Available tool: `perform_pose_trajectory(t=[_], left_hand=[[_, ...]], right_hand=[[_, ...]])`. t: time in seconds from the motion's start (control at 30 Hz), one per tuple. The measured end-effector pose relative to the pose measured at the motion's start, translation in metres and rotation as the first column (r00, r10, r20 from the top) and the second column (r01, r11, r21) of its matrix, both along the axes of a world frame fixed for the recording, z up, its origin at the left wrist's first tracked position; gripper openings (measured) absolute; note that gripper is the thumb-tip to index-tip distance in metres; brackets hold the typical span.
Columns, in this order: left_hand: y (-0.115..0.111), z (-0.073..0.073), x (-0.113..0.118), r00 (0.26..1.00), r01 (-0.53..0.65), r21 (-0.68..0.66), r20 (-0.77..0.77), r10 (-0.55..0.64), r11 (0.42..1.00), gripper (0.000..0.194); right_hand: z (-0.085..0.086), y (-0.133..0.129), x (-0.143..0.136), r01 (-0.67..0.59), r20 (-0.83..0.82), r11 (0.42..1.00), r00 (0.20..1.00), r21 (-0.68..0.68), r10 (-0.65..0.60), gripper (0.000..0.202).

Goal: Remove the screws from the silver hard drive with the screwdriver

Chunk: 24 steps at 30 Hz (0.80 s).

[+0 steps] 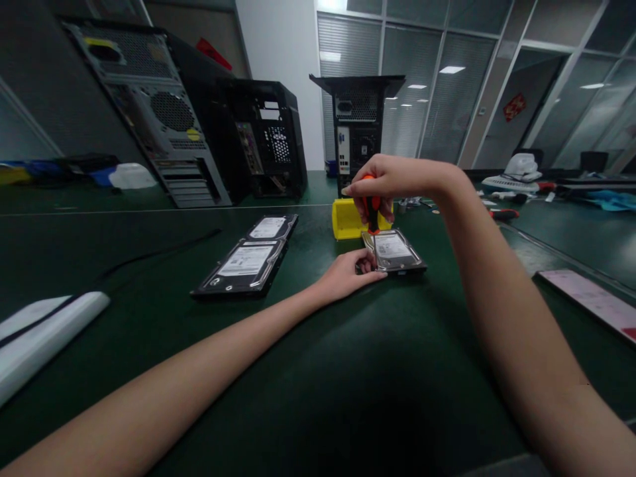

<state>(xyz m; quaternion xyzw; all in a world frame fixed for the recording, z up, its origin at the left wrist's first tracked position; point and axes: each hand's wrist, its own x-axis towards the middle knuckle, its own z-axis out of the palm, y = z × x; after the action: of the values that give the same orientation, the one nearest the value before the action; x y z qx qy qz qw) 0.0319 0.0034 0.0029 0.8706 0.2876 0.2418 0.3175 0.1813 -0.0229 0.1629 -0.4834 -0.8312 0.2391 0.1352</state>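
A hard drive [395,246] lies label up on the green table in front of me. My right hand [372,185] grips the red and black handle of a screwdriver [373,222] from above. The screwdriver stands upright, its shaft reaching down to the drive's near left corner. At that same corner is my left hand [355,268], thumb and fingers closed around the drive's edge by the screwdriver tip. The tip itself is partly hidden by my fingers. Just behind the drive sits a yellow plastic bin [346,218], partly covered by my right hand.
Two more hard drives [243,260] lie to the left. Computer cases [171,112] stand at the back left, another case [358,132] at the back middle. A white object [50,331] is at the left edge, a pink-topped panel [591,298] at the right. Loose tools [504,214] lie back right.
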Motion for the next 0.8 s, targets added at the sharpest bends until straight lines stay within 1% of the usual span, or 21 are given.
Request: perform_pose_trajectory(t=[0.2,0.33,0.4,0.47,0.63,0.73,0.8], left_hand=[[0.0007,0.0018,0.0015,1.0,-0.011,0.011,-0.006,0.011,1.0,0.04],[0.0019,0.0027,0.0022,1.0,-0.003,0.019,-0.011,0.003,1.0,0.04],[0.0025,0.0029,0.0025,1.0,0.001,0.015,-0.016,0.0,1.0,0.04],[0.003,0.003,0.0029,1.0,0.001,0.009,-0.022,-0.001,1.0,0.04],[0.0045,0.0024,0.0032,0.999,-0.022,-0.014,-0.023,0.022,1.0,0.041],[0.0053,0.0022,0.0033,0.999,-0.019,-0.031,-0.028,0.018,0.999,0.04],[0.0058,0.0021,0.0034,0.999,-0.018,-0.032,-0.03,0.017,0.999,0.039]], right_hand=[[-0.0013,-0.0004,-0.0033,-0.03,-0.031,0.999,0.999,-0.016,0.03,0.033],[-0.0018,-0.0025,-0.0037,0.007,-0.096,0.998,0.995,-0.054,-0.012,0.04],[-0.0018,-0.0019,-0.0032,0.024,-0.147,0.994,0.988,-0.106,-0.039,0.038],[-0.0014,-0.0007,-0.0025,0.033,-0.162,0.989,0.985,-0.143,-0.056,0.034],[0.0019,-0.0011,-0.0016,0.037,-0.12,0.993,0.991,-0.116,-0.051,0.024],[0.0036,-0.0034,-0.0006,0.018,-0.11,0.992,0.993,-0.127,-0.032,0.026],[0.0036,-0.0037,0.001,0.002,-0.128,0.994,0.992,-0.106,-0.015,0.027]])
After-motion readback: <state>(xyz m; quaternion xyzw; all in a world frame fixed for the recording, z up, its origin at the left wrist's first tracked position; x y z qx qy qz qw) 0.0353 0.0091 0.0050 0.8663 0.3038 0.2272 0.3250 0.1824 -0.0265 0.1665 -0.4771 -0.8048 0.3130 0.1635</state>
